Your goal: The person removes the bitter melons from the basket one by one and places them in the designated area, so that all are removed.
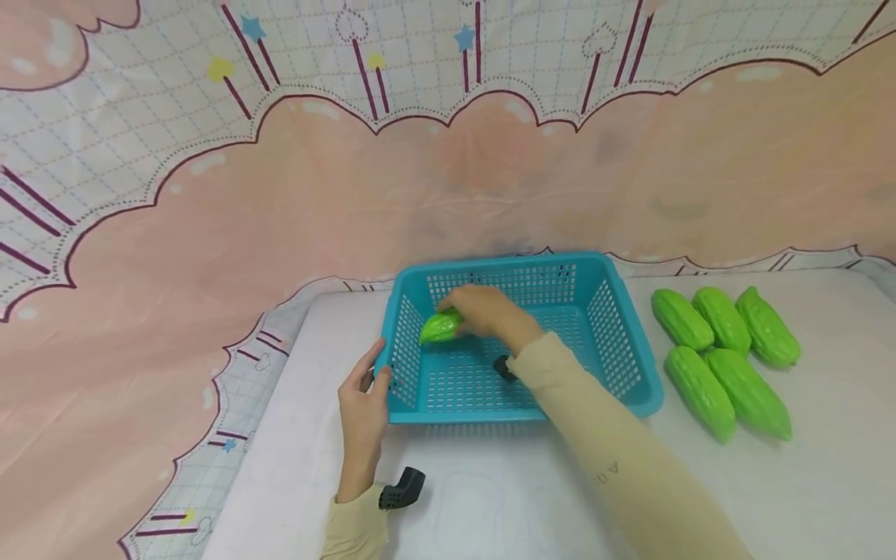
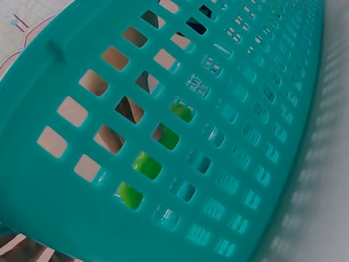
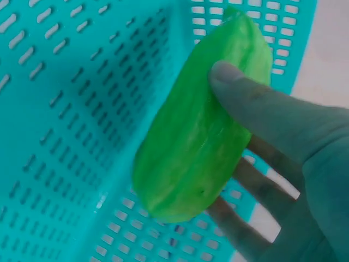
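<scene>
A teal plastic basket (image 1: 483,416) with slotted walls stands on the white table. Inside it, near the left wall, my right hand (image 1: 483,311) holds a bright green bitter melon (image 1: 439,328). In the right wrist view the thumb presses on the bitter melon (image 3: 191,136) from above, and the other fingers reach round its far side, partly hidden. My left hand (image 1: 364,412) grips the basket's left rim, thumb and fingertips at the edge. Through the holes of the basket wall (image 2: 76,180) the left wrist view shows patches of green.
Several more green bitter melons (image 1: 728,319) lie in two rows on the white table (image 1: 826,482), right of the basket. A patterned pink cloth (image 1: 336,202) hangs behind. Black camera mounts (image 1: 402,490) sit at the wrists.
</scene>
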Demonstrator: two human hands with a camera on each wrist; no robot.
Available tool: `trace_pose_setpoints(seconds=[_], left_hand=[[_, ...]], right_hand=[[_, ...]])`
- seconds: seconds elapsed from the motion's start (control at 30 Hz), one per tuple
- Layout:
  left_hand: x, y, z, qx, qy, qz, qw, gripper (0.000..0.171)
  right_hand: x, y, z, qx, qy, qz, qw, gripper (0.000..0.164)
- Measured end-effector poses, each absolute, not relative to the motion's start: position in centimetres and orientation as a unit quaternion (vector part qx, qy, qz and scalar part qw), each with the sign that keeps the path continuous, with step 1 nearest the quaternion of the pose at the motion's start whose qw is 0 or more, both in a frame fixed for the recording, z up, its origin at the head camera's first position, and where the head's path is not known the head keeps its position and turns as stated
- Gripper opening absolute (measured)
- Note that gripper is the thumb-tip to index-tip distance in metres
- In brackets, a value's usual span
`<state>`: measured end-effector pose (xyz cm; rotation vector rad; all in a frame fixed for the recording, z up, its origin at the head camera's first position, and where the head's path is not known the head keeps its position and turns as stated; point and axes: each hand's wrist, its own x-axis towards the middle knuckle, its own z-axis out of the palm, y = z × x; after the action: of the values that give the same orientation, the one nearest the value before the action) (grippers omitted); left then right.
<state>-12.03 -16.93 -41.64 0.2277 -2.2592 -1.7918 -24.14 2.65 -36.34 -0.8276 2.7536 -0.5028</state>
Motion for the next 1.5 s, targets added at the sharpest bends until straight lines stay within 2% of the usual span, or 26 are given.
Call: trace_pose_setpoints(seconds=[0.3, 0.93, 1.5], left_hand=[[-11.8, -17.0, -41.6, 0.086, -0.776, -0.611, 0.129, 0.043], [-12.1, -16.6, -41.5, 0.085, -0.773, -0.616, 0.121, 0.043], [-12.2, -16.8, -41.7, 0.072, -0.771, -0.619, 0.129, 0.043]], right_hand=[[-23.1, 3.7, -35.3, -0.271, 0.941, -0.183, 0.091, 0.047], [-20.1, 7.7, -33.1, -0.232, 0.952, -0.196, 0.049, 0.049], [-18.2, 10.7, -32.8, -0.217, 0.958, -0.188, 0.000, 0.050]])
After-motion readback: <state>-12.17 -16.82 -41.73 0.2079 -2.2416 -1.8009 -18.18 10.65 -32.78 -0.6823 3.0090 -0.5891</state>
